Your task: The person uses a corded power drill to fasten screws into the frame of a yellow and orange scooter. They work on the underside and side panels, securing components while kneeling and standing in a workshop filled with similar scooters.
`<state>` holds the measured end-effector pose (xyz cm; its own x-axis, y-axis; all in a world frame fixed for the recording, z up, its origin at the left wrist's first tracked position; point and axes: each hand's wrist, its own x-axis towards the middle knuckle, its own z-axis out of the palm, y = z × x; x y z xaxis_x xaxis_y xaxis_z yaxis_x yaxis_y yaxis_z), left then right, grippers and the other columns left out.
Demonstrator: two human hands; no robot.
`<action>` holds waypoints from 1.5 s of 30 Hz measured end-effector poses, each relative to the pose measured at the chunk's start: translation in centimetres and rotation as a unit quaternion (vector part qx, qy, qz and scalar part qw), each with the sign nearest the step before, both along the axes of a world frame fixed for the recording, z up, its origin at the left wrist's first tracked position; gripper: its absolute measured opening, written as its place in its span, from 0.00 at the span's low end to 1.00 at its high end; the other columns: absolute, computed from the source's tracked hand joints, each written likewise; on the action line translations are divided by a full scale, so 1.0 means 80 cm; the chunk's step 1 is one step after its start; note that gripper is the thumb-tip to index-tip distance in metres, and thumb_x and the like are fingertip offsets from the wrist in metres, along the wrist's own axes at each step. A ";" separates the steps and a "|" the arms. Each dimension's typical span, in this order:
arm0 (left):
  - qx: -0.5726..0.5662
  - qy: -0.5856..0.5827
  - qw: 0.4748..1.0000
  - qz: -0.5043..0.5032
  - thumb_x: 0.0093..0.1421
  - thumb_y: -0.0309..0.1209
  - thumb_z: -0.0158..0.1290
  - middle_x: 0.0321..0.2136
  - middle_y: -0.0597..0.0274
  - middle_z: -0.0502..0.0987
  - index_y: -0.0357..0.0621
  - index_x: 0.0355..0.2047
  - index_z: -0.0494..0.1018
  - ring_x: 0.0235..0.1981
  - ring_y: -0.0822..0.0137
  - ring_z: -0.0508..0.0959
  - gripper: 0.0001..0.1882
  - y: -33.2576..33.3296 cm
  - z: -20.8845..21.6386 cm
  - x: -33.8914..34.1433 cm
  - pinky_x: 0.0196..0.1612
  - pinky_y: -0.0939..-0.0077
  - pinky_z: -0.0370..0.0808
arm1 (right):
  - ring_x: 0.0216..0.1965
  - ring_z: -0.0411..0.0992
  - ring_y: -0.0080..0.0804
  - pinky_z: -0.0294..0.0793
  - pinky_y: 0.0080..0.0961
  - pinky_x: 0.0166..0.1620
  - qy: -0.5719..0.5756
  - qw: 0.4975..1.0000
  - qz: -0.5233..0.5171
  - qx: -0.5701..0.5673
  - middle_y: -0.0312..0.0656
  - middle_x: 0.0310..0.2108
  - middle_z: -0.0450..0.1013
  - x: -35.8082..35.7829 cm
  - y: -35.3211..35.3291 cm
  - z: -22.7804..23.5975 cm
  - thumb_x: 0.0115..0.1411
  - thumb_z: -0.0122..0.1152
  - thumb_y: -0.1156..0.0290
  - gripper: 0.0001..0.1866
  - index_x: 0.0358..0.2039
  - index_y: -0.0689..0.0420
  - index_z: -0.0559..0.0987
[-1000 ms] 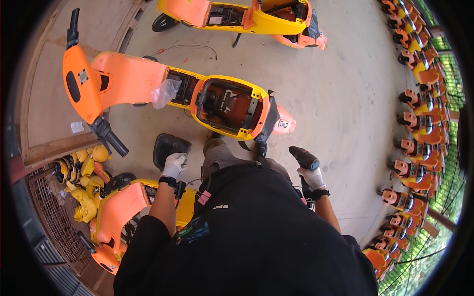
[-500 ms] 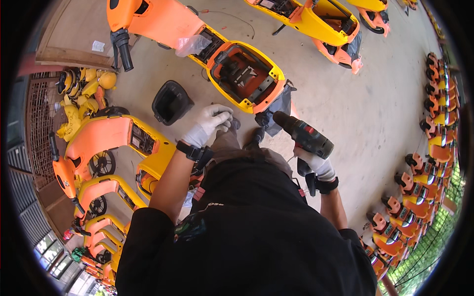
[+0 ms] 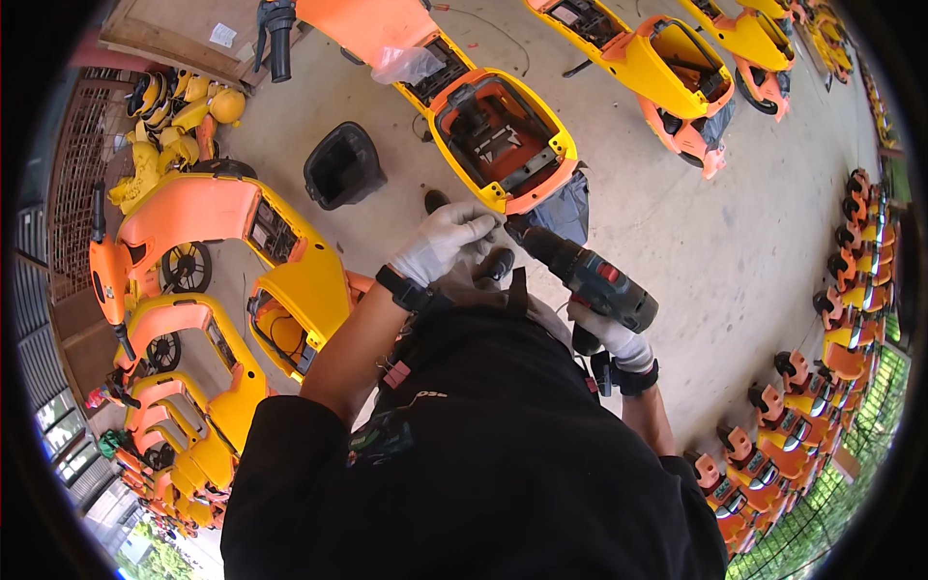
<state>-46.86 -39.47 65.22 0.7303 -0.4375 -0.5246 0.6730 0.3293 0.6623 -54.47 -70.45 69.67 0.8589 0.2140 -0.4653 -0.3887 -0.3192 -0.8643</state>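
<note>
My right hand [image 3: 611, 338], in a white work glove, is wrapped round the grip of a dark cordless drill [image 3: 607, 286] with a red patch on its side. The drill points to the upper left. Close to its tip, my left hand [image 3: 450, 239], gloved too, has thumb and fingers pinched together; what they hold, if anything, is too small to make out. Just beyond both hands stands an orange and yellow scooter body [image 3: 564, 147], its seat compartment uncovered. Dark plastic sheeting [image 3: 565, 211] hangs at its near end.
A black open bin [image 3: 340, 166] is on the floor to the left. More scooter bodies [image 3: 215, 215] line the left side, and others [image 3: 667, 70] stand at the far right. Along the right edge runs a row of scooters [image 3: 795, 425]. Clear plastic wrap [image 3: 406, 65] lies on the nearest scooter.
My left hand has moved right to the drill's tip, its fingers now pinched. The drill has shifted slightly left and down. The whole view has turned a little.
</note>
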 end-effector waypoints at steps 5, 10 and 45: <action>0.050 -0.006 0.999 -0.011 0.71 0.35 0.51 0.31 0.68 0.77 0.43 0.43 0.75 0.25 0.77 0.75 0.09 -0.012 -0.002 -0.002 0.28 0.84 0.73 | 0.32 0.77 0.24 0.78 0.27 0.37 -0.028 0.999 0.020 0.001 0.35 0.30 0.78 -0.005 -0.003 -0.003 0.54 0.69 0.75 0.10 0.38 0.56 0.80; 0.055 -0.018 0.998 -0.027 0.71 0.37 0.51 0.29 0.70 0.77 0.44 0.41 0.75 0.25 0.79 0.75 0.10 -0.018 0.000 -0.002 0.27 0.84 0.71 | 0.33 0.75 0.22 0.76 0.26 0.38 -0.034 0.999 0.018 0.002 0.32 0.31 0.77 -0.006 0.000 0.006 0.54 0.69 0.75 0.11 0.38 0.54 0.80; -0.020 0.211 0.966 0.150 0.68 0.30 0.54 0.30 0.66 0.77 0.40 0.39 0.76 0.24 0.75 0.74 0.06 -0.084 -0.126 0.000 0.29 0.84 0.75 | 0.33 0.77 0.54 0.76 0.36 0.35 -0.146 0.972 0.119 -0.137 0.51 0.33 0.78 0.037 0.019 -0.045 0.55 0.64 0.71 0.16 0.44 0.58 0.79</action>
<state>-46.84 -46.17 55.15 0.5516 -0.2660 -0.7906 0.7512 0.5704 0.3322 -51.50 -68.89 66.11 0.9039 0.3262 -0.2768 -0.0261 -0.6038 -0.7967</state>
